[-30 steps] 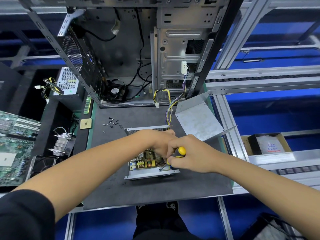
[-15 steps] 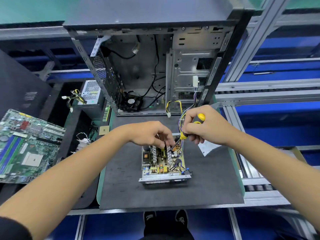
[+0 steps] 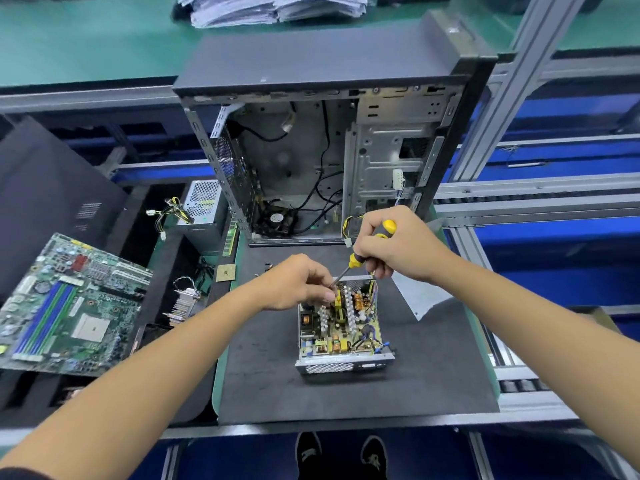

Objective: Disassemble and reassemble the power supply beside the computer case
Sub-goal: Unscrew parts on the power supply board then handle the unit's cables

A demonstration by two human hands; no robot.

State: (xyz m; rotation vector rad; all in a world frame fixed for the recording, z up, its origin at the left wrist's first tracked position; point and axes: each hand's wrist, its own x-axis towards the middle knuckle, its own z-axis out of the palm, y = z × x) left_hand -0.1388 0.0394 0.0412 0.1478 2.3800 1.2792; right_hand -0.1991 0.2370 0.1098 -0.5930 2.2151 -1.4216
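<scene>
The opened power supply (image 3: 341, 329) lies on the dark mat (image 3: 433, 375) in front of the open computer case (image 3: 332, 161), its yellow circuit board and heat sinks exposed. My right hand (image 3: 394, 249) grips a yellow-and-black screwdriver (image 3: 360, 259) above the unit's far end, tip slanting down to the left. My left hand (image 3: 299, 284) is curled at the unit's far left corner, its fingertips pinching at the screwdriver tip; what lies between them is too small to tell. The removed metal cover (image 3: 420, 296) lies right of the unit, partly behind my right forearm.
A green motherboard (image 3: 69, 306) lies at left. A heat sink (image 3: 185, 304), a CPU chip (image 3: 225, 272), a RAM stick (image 3: 229, 239) and a second power supply (image 3: 202, 204) sit left of the case. Small screws (image 3: 268, 266) lie on the mat. Aluminium rails run at right.
The camera tilted up, showing more of the case top. My right hand lifted the screwdriver from the unit's near end to its far end; my left hand moved to the far left corner.
</scene>
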